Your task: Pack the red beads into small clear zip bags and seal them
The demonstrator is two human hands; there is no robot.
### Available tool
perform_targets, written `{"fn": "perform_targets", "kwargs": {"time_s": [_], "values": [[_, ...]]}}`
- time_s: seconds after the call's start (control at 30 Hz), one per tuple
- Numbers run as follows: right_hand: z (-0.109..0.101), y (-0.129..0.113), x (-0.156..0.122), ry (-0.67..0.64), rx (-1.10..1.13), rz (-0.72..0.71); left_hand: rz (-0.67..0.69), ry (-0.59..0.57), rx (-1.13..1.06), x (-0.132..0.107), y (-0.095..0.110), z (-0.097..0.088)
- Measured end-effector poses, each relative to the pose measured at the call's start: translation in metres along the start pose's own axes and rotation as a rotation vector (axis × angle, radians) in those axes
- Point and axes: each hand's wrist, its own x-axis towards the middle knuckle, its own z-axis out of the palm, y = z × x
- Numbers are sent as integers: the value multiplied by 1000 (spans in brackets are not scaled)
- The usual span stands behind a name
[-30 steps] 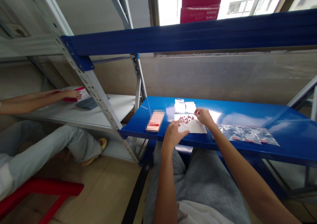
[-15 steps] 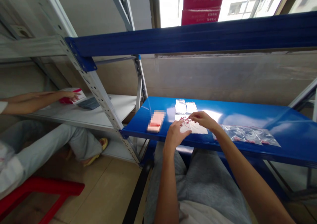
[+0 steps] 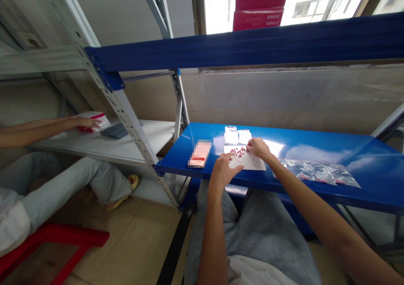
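Small red-pink beads (image 3: 240, 152) lie loosely spread on a white sheet (image 3: 252, 164) near the front of the blue table. A thin red cord-like line (image 3: 237, 160) curves over the sheet just below them. My left hand (image 3: 222, 171) rests at the sheet's left edge, thumb and fingers apart, fingertips close to the beads. At the right side of the beads, my right hand (image 3: 259, 147) has its fingertips pinched together; whatever is between them is too small to make out. Silvery-white packets (image 3: 232, 136) lie behind the sheet.
A phone (image 3: 200, 154) with a blurred screen lies left on the blue table (image 3: 315, 146). Clear plastic bags (image 3: 315, 172) with red pieces lie at the right. A blue beam (image 3: 221, 51) crosses above. On the left, another person's hand (image 3: 90, 123) touches a red-and-white box (image 3: 102, 119).
My right hand has moved slightly right and away from my left hand. More of the beads show, spread wider across the sheet. My left hand has hardly moved.
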Motion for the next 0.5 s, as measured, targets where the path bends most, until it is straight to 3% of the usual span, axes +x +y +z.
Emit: {"fn": "perform_targets", "kwargs": {"time_s": [0.33, 0.5], "values": [[-1, -2, -2, -42, -52, -77, 18, 3, 5, 1, -2, 2], [-14, -2, -3, 65, 64, -106, 21, -1, 7, 0, -3, 2]]}}
